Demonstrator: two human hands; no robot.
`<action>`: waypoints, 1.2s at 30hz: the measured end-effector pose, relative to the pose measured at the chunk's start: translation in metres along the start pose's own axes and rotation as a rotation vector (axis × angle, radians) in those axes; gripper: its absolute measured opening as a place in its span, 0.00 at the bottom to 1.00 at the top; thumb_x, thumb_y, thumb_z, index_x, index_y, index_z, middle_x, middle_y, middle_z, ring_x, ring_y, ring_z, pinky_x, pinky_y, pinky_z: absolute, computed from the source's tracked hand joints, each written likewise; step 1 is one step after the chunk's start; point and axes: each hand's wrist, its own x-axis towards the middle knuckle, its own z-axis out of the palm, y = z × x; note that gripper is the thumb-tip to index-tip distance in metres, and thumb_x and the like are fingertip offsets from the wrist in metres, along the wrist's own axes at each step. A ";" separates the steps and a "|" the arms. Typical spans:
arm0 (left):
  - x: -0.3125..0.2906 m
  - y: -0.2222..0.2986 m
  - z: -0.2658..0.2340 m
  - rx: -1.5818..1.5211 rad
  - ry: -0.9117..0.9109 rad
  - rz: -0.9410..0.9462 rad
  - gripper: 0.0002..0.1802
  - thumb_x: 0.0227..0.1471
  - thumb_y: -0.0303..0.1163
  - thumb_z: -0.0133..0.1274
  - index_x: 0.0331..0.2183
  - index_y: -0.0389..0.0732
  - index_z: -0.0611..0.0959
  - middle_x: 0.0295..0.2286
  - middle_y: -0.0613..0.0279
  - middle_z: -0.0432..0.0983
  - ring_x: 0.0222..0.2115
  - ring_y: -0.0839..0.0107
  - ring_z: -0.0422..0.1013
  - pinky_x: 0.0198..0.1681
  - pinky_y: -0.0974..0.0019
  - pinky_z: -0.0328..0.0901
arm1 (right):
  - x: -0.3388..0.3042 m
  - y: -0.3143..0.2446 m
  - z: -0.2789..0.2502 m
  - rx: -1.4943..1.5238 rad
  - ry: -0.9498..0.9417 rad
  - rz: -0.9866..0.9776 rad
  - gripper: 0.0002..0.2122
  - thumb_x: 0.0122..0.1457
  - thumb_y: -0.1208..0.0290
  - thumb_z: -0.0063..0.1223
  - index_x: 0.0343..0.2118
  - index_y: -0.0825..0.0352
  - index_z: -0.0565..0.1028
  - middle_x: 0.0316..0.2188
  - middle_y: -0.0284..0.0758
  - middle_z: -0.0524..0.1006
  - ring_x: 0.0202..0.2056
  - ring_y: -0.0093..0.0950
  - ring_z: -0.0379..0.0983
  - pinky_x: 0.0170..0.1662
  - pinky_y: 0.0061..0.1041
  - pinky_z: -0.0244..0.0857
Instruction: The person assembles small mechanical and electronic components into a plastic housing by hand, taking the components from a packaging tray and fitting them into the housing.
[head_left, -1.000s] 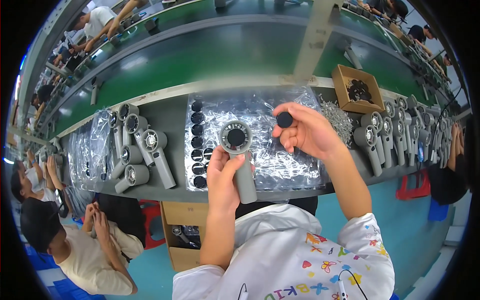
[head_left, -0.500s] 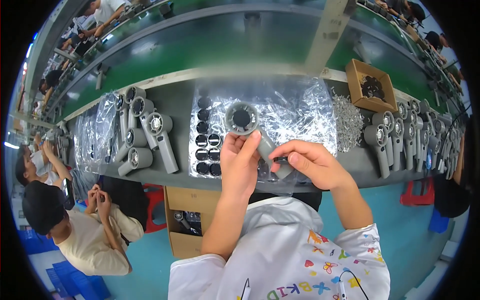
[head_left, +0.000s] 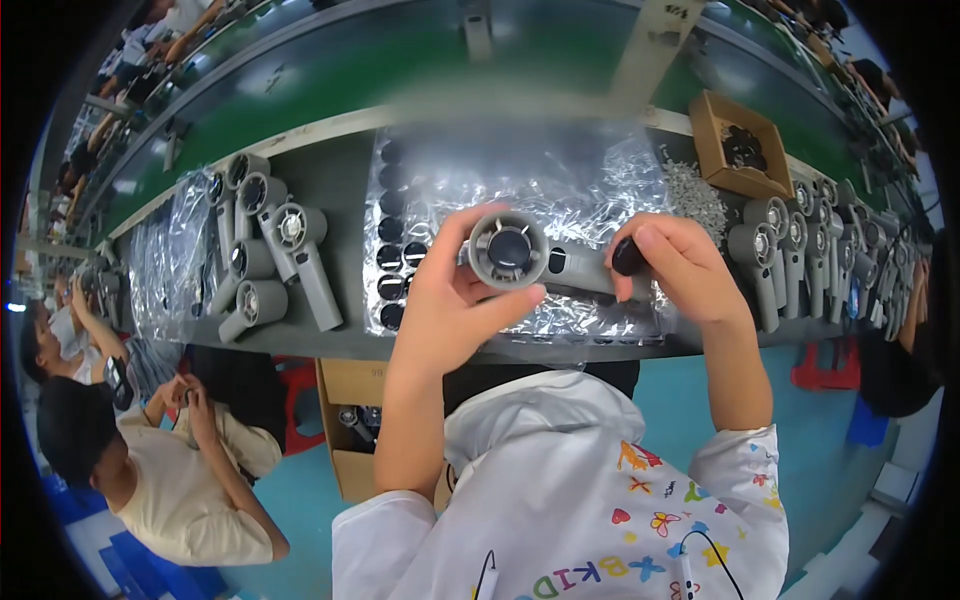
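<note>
A grey handheld fan [head_left: 582, 270] is in my left hand [head_left: 450, 310], whose fingers and thumb wrap round its round head. Its handle points right, and a black oval spot shows on the neck. Between thumb and fingers, my right hand [head_left: 688, 268] pinches a small black oval cap [head_left: 628, 257], close to the handle's end. Under the fan lies a shiny clear plastic sheet [head_left: 590, 215]. Several round black discs [head_left: 389, 258] sit in rows along the sheet's left side.
Grey fans lie in groups at the left [head_left: 312, 285] and right [head_left: 766, 270]. A cardboard box [head_left: 715, 150] of black parts stands at the back right beside a heap of small clear pieces [head_left: 697, 200]. A co-worker [head_left: 185, 480] sits at left; a green conveyor [head_left: 330, 80] runs behind.
The fan's handle has swung from slanting down toward me to pointing right. My left hand now wraps round the head. My right hand has moved right and up with the black cap.
</note>
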 end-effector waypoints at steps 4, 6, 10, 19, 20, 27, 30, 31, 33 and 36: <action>-0.002 -0.008 0.010 0.416 0.071 0.242 0.39 0.39 0.23 0.72 0.54 0.37 0.75 0.46 0.59 0.76 0.48 0.69 0.74 0.52 0.64 0.68 | 0.002 0.001 -0.001 -0.079 0.218 -0.010 0.19 0.74 0.62 0.41 0.38 0.75 0.78 0.27 0.34 0.78 0.33 0.21 0.74 0.40 0.22 0.67; -0.002 -0.008 0.013 0.616 0.151 0.278 0.37 0.39 0.27 0.74 0.52 0.36 0.77 0.43 0.57 0.80 0.45 0.68 0.77 0.52 0.64 0.69 | 0.002 -0.003 -0.002 -0.144 0.310 -0.030 0.16 0.72 0.66 0.45 0.35 0.74 0.78 0.28 0.33 0.79 0.34 0.19 0.74 0.41 0.22 0.67; -0.003 -0.028 0.020 0.718 0.290 0.319 0.37 0.39 0.36 0.75 0.51 0.37 0.78 0.42 0.51 0.79 0.44 0.56 0.77 0.48 0.58 0.72 | 0.006 -0.017 0.012 -0.392 0.344 -0.101 0.10 0.68 0.71 0.52 0.32 0.71 0.79 0.25 0.32 0.80 0.28 0.18 0.76 0.34 0.21 0.68; -0.005 -0.056 0.021 0.778 0.302 0.294 0.40 0.43 0.43 0.73 0.52 0.35 0.73 0.45 0.49 0.78 0.47 0.43 0.71 0.63 0.40 0.56 | 0.032 0.005 0.032 -0.760 0.235 -0.143 0.08 0.63 0.69 0.58 0.32 0.69 0.80 0.18 0.36 0.78 0.20 0.27 0.78 0.25 0.23 0.68; -0.006 -0.056 0.021 0.776 0.307 0.292 0.40 0.43 0.43 0.73 0.52 0.35 0.73 0.45 0.49 0.78 0.47 0.43 0.71 0.63 0.40 0.56 | 0.033 0.006 0.033 -0.763 0.217 -0.130 0.08 0.63 0.69 0.58 0.33 0.69 0.80 0.18 0.36 0.79 0.20 0.27 0.78 0.26 0.24 0.68; -0.006 -0.060 0.016 0.795 0.292 0.352 0.40 0.43 0.44 0.73 0.52 0.35 0.73 0.47 0.50 0.77 0.49 0.44 0.71 0.63 0.40 0.55 | 0.033 -0.005 0.029 -0.713 0.117 -0.060 0.09 0.61 0.68 0.61 0.34 0.71 0.80 0.21 0.37 0.81 0.23 0.27 0.79 0.28 0.25 0.70; -0.006 -0.061 0.016 0.802 0.300 0.404 0.40 0.43 0.44 0.73 0.52 0.35 0.73 0.46 0.50 0.77 0.49 0.45 0.72 0.63 0.40 0.56 | 0.034 -0.007 0.029 -0.698 0.126 -0.064 0.09 0.60 0.69 0.61 0.34 0.72 0.80 0.21 0.37 0.82 0.23 0.26 0.80 0.29 0.24 0.71; -0.006 -0.061 0.017 0.800 0.304 0.405 0.40 0.44 0.44 0.73 0.52 0.35 0.73 0.46 0.50 0.77 0.49 0.46 0.73 0.62 0.41 0.57 | 0.033 -0.007 0.030 -0.667 0.163 -0.078 0.08 0.60 0.70 0.60 0.34 0.72 0.80 0.21 0.37 0.82 0.23 0.26 0.81 0.29 0.23 0.71; -0.006 -0.062 0.018 0.767 0.346 0.380 0.40 0.44 0.44 0.73 0.53 0.36 0.73 0.46 0.50 0.78 0.49 0.47 0.73 0.62 0.41 0.57 | 0.034 -0.008 0.032 -0.636 0.196 -0.093 0.08 0.60 0.71 0.59 0.33 0.72 0.80 0.21 0.37 0.82 0.23 0.25 0.81 0.29 0.22 0.71; -0.006 -0.064 0.020 0.733 0.394 0.350 0.40 0.44 0.44 0.73 0.53 0.36 0.74 0.46 0.50 0.78 0.48 0.49 0.74 0.62 0.42 0.58 | 0.038 -0.013 0.034 -0.685 0.238 -0.102 0.08 0.60 0.71 0.59 0.34 0.72 0.80 0.21 0.36 0.82 0.23 0.25 0.82 0.28 0.21 0.71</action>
